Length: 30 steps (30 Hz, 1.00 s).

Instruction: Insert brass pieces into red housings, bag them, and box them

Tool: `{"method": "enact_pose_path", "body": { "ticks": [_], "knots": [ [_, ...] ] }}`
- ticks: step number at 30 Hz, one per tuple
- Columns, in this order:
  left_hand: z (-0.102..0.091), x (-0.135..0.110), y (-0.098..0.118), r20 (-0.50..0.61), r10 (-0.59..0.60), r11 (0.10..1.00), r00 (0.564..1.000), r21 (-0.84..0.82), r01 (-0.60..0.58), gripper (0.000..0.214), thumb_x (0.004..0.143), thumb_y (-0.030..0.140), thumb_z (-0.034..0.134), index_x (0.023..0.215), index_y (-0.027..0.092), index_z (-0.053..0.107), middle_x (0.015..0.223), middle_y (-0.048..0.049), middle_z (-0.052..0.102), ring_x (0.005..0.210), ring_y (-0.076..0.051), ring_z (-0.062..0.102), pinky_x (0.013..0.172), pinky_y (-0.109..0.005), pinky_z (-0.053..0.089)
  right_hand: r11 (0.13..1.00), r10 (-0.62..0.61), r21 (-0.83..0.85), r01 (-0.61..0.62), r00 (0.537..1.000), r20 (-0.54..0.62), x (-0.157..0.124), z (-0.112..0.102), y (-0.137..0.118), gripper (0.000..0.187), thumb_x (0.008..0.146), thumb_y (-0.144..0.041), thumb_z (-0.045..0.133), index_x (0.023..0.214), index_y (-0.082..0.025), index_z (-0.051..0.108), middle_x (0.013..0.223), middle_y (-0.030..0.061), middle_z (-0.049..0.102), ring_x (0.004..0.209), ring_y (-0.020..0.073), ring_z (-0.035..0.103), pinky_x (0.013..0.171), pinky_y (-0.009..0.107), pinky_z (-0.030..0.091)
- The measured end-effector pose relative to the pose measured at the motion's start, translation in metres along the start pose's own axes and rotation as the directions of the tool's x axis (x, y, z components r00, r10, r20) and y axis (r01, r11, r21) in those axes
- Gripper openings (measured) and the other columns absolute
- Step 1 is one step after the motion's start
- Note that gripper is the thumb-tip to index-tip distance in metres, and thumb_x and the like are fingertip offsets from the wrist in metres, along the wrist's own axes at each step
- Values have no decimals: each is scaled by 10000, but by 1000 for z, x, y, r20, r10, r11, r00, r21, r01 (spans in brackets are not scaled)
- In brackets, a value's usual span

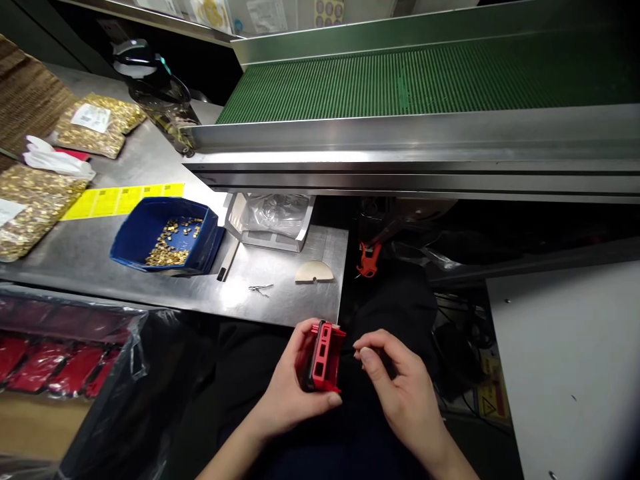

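Note:
My left hand (294,383) is wrapped round a red plastic housing (323,358) with rectangular openings along its narrow side and a black face on the left. It is held upright above my lap. To its right, clear of the housing, is my right hand (400,383), thumb and fingers pinched together; whatever sits between the fingertips is too small or hidden to name. On the metal table (280,307) beyond, a blue bin (145,217) contains many small brass-coloured metal pieces (167,257).
A green ribbed conveyor belt (340,83) with a metal rail crosses the back. On the table lie tweezers-like metal tool (260,289), a pale half-disc (314,271) and a white tray (270,240). A bottle (160,100) and bags of brass pieces (43,200) stand left. Bagged red parts (70,367) fill a lined box.

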<state>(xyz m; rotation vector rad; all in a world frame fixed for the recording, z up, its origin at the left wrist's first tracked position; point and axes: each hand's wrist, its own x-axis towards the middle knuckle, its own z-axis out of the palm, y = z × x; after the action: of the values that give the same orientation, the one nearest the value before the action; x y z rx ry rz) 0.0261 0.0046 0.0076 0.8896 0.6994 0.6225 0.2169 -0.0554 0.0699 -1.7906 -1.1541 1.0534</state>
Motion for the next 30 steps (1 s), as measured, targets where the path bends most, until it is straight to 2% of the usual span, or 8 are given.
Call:
{"method": "enact_pose_path", "body": {
  "ticks": [7, 13, 17, 20, 22, 24, 26, 30],
  "knots": [
    [8, -2, 3, -43, 15, 984, 999, 176, -7, 860, 670, 226, 920, 1387, 305, 453, 1439, -122, 542, 1286, -349, 560, 1032, -406, 503, 999, -52, 3, 52, 996, 70, -3, 8, -3, 176, 1022, -326, 536, 1004, -254, 695, 944, 14, 698, 884, 170, 660, 805, 264, 500],
    [11, 0, 5, -33, 79, 956, 996, 284, -67, 813, 697, 231, 908, 1371, 331, 464, 1439, -95, 540, 1293, -328, 566, 1086, -414, 467, 998, -65, 4, 65, 994, 83, -4, 9, -5, 167, 1020, -323, 538, 996, -253, 687, 945, 12, 697, 890, 168, 661, 807, 256, 497],
    [8, 0, 6, -29, 38, 962, 999, 272, -29, 840, 691, 237, 911, 1391, 325, 455, 1459, -106, 539, 1327, -336, 543, 1104, -422, 448, 997, -71, -21, 72, 997, 37, -2, 3, -4, 147, 1019, -302, 542, 1021, -272, 685, 965, -3, 697, 908, 158, 661, 819, 245, 495],
    [5, -2, 10, 83, -84, 995, 993, 67, 78, 867, 719, 353, 885, 1460, 278, 443, 1489, -152, 538, 1363, -371, 518, 1136, -482, 408, 997, -71, -43, 69, 997, -38, 1, -6, -3, 134, 1012, -314, 563, 1027, -278, 691, 995, 4, 698, 949, 171, 660, 856, 259, 499],
    [5, -5, 14, 279, -178, 952, 944, -193, 237, 858, 733, 520, 827, 1453, 182, 504, 1454, -213, 573, 1340, -429, 537, 1126, -548, 404, 999, -43, -31, 41, 997, -57, 4, -12, -4, 137, 1003, -345, 583, 1036, -277, 696, 1012, 13, 701, 956, 183, 661, 850, 273, 508],
    [10, -10, 17, 475, -221, 826, 852, -374, 423, 890, 707, 629, 784, 1396, 102, 584, 1420, -261, 597, 1324, -484, 545, 1114, -590, 403, 1000, 2, 27, -2, 1000, 2, 7, -15, -7, 180, 1007, -387, 577, 1082, -280, 701, 1050, 25, 710, 975, 193, 667, 850, 287, 517],
    [16, -14, 18, 587, -236, 726, 774, -423, 542, 942, 652, 650, 800, 1377, 76, 617, 1446, -271, 579, 1357, -507, 509, 1126, -595, 386, 990, 31, 131, -46, 992, 119, 9, -14, -12, 254, 1034, -423, 517, 1131, -280, 703, 1095, 38, 720, 1019, 203, 671, 883, 306, 521],
    [24, -19, 14, 686, -245, 684, 685, -378, 624, 1051, 588, 677, 813, 1397, 41, 603, 1425, -260, 600, 1384, -498, 483, 1137, -556, 379, 931, -7, 343, -126, 933, 361, 12, -7, -21, 376, 1076, -443, 399, 1122, -250, 718, 1083, 55, 739, 995, 196, 685, 890, 321, 531]
  ]
}}
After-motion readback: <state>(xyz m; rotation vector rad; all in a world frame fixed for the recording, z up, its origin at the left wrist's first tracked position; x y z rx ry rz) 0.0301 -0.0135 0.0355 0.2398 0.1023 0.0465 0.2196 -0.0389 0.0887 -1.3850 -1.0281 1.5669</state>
